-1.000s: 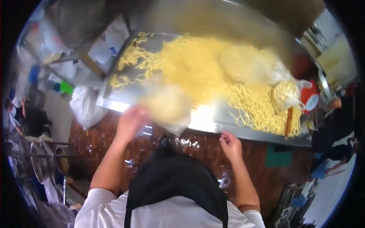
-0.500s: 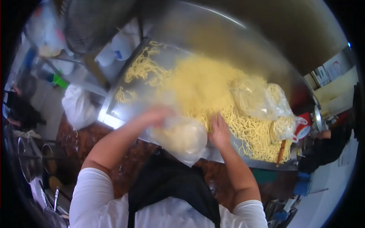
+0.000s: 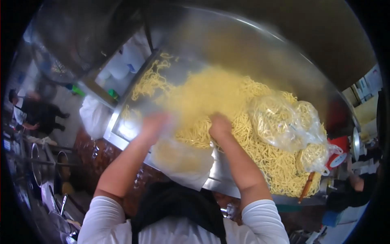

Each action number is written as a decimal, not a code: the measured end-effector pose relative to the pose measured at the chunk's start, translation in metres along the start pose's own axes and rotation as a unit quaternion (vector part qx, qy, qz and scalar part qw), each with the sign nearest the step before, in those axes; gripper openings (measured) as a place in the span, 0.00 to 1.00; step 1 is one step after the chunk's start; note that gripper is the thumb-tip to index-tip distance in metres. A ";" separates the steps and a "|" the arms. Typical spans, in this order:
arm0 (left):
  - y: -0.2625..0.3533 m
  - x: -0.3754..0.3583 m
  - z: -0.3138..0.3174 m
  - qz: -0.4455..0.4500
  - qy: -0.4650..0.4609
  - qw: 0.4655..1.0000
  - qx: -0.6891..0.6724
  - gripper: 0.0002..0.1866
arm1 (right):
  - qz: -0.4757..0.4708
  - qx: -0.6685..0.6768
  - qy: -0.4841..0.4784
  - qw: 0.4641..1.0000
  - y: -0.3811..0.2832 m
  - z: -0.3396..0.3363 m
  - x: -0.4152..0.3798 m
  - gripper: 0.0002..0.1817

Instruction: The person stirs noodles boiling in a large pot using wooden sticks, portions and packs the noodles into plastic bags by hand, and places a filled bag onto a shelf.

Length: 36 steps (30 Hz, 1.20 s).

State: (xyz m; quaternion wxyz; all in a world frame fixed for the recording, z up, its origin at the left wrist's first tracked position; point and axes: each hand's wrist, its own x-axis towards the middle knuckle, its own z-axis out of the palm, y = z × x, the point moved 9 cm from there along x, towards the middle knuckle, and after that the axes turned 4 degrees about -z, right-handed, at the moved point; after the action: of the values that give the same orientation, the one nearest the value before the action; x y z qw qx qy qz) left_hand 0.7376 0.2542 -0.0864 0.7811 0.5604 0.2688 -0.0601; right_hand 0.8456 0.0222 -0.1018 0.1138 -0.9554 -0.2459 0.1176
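A broad heap of yellow noodles (image 3: 268, 158) covers a metal table, its middle hazed by steam. A clear plastic bag (image 3: 183, 160) with noodles in it hangs over the near edge, in front of my body. My left hand (image 3: 156, 124), smeared by motion, is at the bag's upper left and appears to grip its mouth. At the bag's upper right, my right hand (image 3: 221, 127) is curled down into the noodles; its fingertips are hidden.
Filled clear noodle bags (image 3: 276, 122) lie on the heap at right, near a wooden stick (image 3: 306, 188) and a red container (image 3: 340, 151). A white sack (image 3: 94, 116) stands left of the metal table (image 3: 115, 130). Other people are at far left (image 3: 38, 112) and far right (image 3: 353, 187).
My right hand has gone from stretched fingers to a curled grip and moved slightly left. The left hand and the bag have shifted left in view. The camera view has tilted.
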 end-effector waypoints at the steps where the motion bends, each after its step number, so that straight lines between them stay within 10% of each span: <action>1: 0.004 0.004 0.008 0.014 0.018 1.000 0.002 0.09 | -0.004 -0.001 0.002 1.000 0.000 -0.012 -0.002 0.16; 4: 0.032 -0.011 0.036 0.035 0.055 0.997 -0.037 0.08 | 0.016 0.174 0.007 0.985 -0.010 -0.059 -0.015 0.14; 9: 0.092 -0.050 0.075 0.158 -0.018 0.987 0.005 0.09 | -0.355 0.079 0.018 0.931 -0.124 -0.085 -0.063 0.13; 15: 0.036 -0.042 0.034 0.061 -0.090 0.968 -0.225 0.13 | -0.223 -0.068 -0.276 0.933 -0.053 -0.007 -0.108 0.19; 19: -0.010 -0.030 -0.031 0.065 0.022 0.986 -0.154 0.17 | -0.071 -0.055 -0.346 0.934 -0.001 -0.043 -0.088 0.24; 22: 0.006 -0.065 -0.020 0.036 0.046 0.992 -0.110 0.21 | -0.071 -0.051 -0.187 0.978 -0.002 -0.067 -0.035 0.34; 24: 0.050 -0.106 0.005 0.201 0.113 0.854 0.467 0.30 | -0.085 -0.049 -0.121 0.988 -0.012 -0.066 -0.002 0.40; 30: 0.043 -0.137 -0.044 0.178 0.237 0.802 0.518 0.21 | -0.112 -0.195 -0.071 0.972 0.035 -0.037 0.123 0.65; 34: 0.021 -0.147 -0.087 0.049 0.269 0.764 0.584 0.14 | 0.068 -0.070 -0.062 0.993 0.113 -0.052 0.161 0.66; 36: -0.013 -0.141 -0.095 0.026 0.165 0.947 0.274 0.12 | 0.072 -0.059 -0.060 0.994 0.107 -0.054 0.162 0.60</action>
State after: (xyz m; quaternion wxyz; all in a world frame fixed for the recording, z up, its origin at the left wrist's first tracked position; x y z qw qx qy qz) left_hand 0.5793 0.3064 -0.0498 0.5434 0.7616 0.3528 -0.0179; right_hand 1.0462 0.0030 -0.1079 0.0334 -0.9668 -0.1897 0.1679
